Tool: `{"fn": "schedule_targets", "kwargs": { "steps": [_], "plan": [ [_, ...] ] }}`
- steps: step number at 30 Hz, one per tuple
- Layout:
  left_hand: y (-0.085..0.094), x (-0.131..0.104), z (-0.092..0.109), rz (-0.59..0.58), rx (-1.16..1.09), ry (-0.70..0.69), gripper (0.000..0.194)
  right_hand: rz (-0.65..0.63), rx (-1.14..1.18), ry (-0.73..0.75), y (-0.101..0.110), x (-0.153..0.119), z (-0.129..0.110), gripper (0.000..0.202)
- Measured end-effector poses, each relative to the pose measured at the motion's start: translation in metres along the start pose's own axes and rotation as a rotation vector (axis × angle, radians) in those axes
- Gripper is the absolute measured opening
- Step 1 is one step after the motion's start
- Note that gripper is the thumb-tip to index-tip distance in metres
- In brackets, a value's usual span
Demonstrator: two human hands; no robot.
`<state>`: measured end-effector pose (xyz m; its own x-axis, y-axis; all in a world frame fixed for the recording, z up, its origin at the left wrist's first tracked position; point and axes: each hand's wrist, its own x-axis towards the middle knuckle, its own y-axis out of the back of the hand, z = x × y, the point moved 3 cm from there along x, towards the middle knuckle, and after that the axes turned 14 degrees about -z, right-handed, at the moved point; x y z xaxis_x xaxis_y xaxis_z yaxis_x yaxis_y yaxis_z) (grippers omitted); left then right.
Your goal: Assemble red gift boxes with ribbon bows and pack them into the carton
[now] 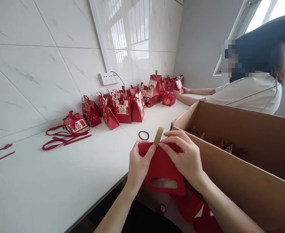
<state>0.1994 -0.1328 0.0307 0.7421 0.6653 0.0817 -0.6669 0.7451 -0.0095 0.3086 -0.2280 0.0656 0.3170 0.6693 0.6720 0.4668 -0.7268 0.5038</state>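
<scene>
Close in front of me is a red gift box [165, 165] with an oval window in its lower part and a gold ribbon loop [159, 135] standing up from its top edge. My left hand [140, 158] grips the left side of that top edge, its thumb pressed near the base of the ribbon. On the other side, my right hand [183, 153] pinches at the ribbon's base with thumb and fingertips, the other fingers curled above. The box hangs past the table's edge, held up by both hands.
Finished-looking red gift boxes [123, 111] line the wall on the white table [60, 181]. Loose dark red ribbons [64, 140] and a black hair tie [143, 135] lie there. A large cardboard box [249, 161] stands right, holding red items. Beyond it, another person [256, 90] handles a red box.
</scene>
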Motion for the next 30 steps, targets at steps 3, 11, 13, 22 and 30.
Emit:
{"fn": "schedule_targets", "kwargs": {
  "steps": [3,11,13,22,30],
  "plan": [
    [-0.004,-0.001,0.002,0.015,-0.043,-0.018,0.032,-0.088,0.078,-0.053,-0.003,0.002,0.001,0.006],
    [0.001,-0.003,0.008,-0.123,-0.065,0.052,0.029,-0.250,0.001,0.155,0.001,0.005,0.004,0.012],
    [0.002,-0.003,0.010,-0.182,-0.044,0.060,0.029,-0.318,-0.037,0.162,0.006,0.005,0.005,0.013],
    [0.001,-0.011,0.018,-0.256,-0.009,0.149,0.026,-0.417,-0.366,0.335,0.023,0.007,-0.020,0.019],
    [0.004,-0.015,0.023,-0.211,0.108,0.175,0.026,-0.533,-0.405,0.397,0.028,0.010,-0.026,0.020]
  ]
}}
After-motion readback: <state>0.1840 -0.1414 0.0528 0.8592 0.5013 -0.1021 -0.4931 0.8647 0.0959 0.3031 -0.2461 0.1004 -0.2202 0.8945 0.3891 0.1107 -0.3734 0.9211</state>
